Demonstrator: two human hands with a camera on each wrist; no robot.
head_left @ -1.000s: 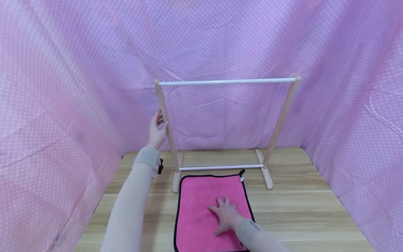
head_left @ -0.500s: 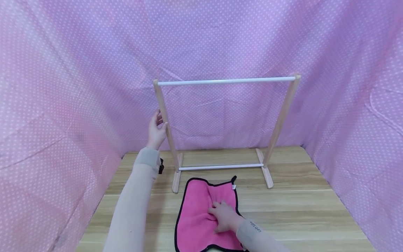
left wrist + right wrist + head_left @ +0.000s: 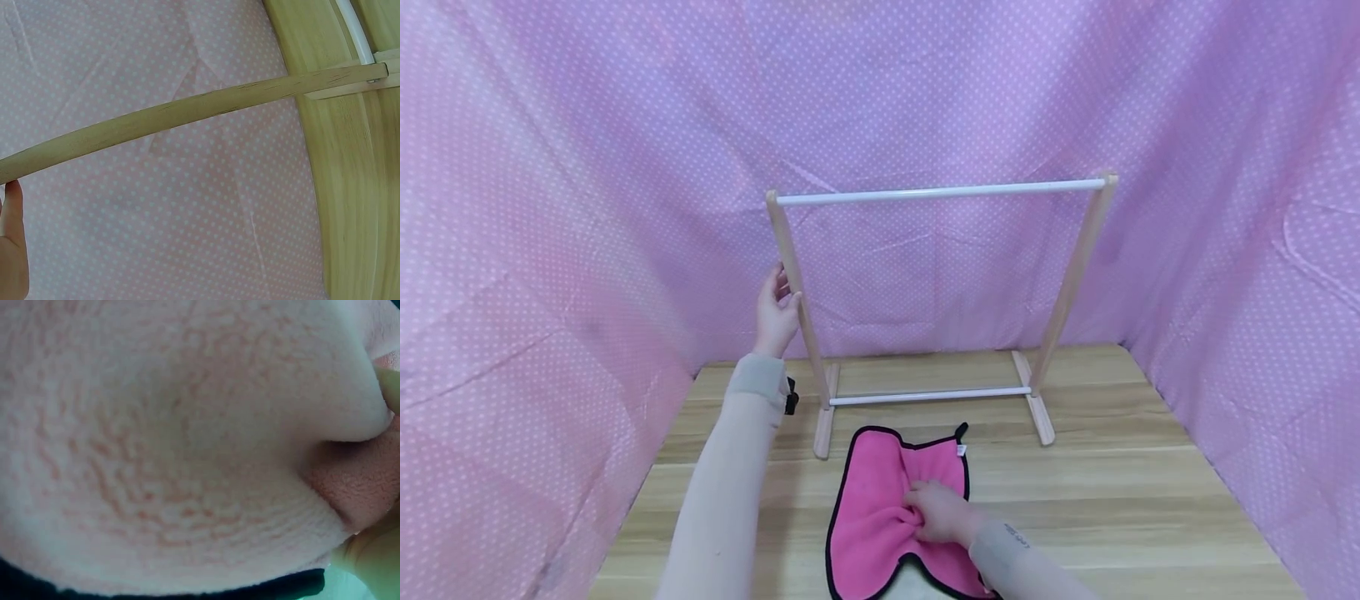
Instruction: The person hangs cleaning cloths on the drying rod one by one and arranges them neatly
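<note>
A pink towel (image 3: 868, 517) with black edging lies on the table, its middle gathered into folds. My right hand (image 3: 942, 510) grips those folds with curled fingers; its palm side nearly fills the right wrist view. A small black loop (image 3: 962, 430) and a white tag show at the towel's far right corner. Behind it stands a wooden rack with a white top bar (image 3: 940, 193). My left hand (image 3: 777, 315) holds the rack's left post (image 3: 806, 333) between thumb and fingers. In the left wrist view, the thumb (image 3: 12, 219) touches that wooden post (image 3: 187, 114).
A white lower bar (image 3: 928, 396) joins the rack's feet just beyond the towel. The right post (image 3: 1071, 287) leans outward in view. Pink dotted fabric (image 3: 940, 100) walls in the wood-grain table (image 3: 1112, 492) at the back and sides.
My right hand, spread flat on the towel a second ago, has curled its fingers and bunched the cloth, pulling its edges inward. My left hand keeps its hold on the post.
</note>
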